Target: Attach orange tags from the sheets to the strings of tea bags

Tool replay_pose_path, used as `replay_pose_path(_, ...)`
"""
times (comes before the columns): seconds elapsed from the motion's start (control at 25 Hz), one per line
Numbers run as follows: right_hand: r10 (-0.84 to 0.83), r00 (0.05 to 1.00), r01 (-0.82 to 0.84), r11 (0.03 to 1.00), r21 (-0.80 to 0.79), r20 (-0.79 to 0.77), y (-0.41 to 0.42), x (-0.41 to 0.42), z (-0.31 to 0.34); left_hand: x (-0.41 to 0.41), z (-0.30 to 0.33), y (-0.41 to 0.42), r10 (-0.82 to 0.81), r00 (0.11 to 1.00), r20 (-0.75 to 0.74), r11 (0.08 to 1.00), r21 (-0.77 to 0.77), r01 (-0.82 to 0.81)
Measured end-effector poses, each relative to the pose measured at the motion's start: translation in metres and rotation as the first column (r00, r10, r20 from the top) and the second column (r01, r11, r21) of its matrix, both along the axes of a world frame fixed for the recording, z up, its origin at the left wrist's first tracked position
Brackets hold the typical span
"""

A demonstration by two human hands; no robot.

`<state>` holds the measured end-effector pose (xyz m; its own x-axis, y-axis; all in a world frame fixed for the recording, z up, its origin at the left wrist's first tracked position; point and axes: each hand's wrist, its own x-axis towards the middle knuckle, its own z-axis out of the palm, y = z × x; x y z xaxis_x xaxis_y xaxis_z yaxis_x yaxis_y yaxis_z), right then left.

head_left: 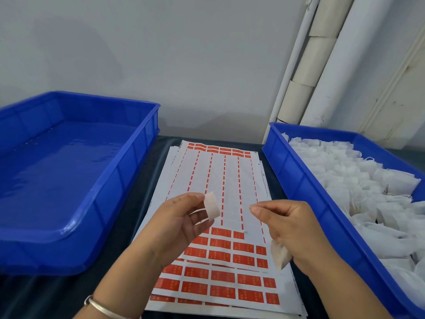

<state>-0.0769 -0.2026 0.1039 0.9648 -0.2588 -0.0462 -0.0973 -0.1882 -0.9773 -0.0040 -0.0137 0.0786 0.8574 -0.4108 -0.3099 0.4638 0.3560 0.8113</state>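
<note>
Left grip (184,217) pinches a small white peeled tag (212,205); right grip (285,223) curls around a soft, light white tea bag (279,254), fingertips pinched, string too thin to tell.

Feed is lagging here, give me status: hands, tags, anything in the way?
Left hand pinches a tea bag. Right hand grips another bag, fingertips pinched. Tag sheets lie below, middle rows peeled. Nothing blocking.

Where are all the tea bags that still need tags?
They fill the blue bin on the right side of the head view, a heap of white tea bags beside the tag sheets.
</note>
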Motion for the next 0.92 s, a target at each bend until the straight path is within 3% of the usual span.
replay_pose_path(0.16, 0.054, 0.999, -0.054, 0.999, 0.005, -0.006, 0.008, -0.003, 0.007, -0.004, 0.005, -0.01, -0.021, 0.999, 0.031, 0.991, 0.133, 0.017)
replay_pose_path(0.32, 0.093, 0.994, -0.101, 0.986, -0.136, -0.057, 0.017, 0.003, 0.009, -0.008, 0.015, -0.013, -0.071, 0.981, 0.179, 0.968, 0.248, 0.025)
replay_pose_path(0.92, -0.004, 0.986, -0.048, 0.951, -0.306, -0.166, 0.019, 0.015, 0.009, -0.013, 0.021, -0.013, -0.146, 0.95, 0.277, 0.922, 0.387, 0.028)
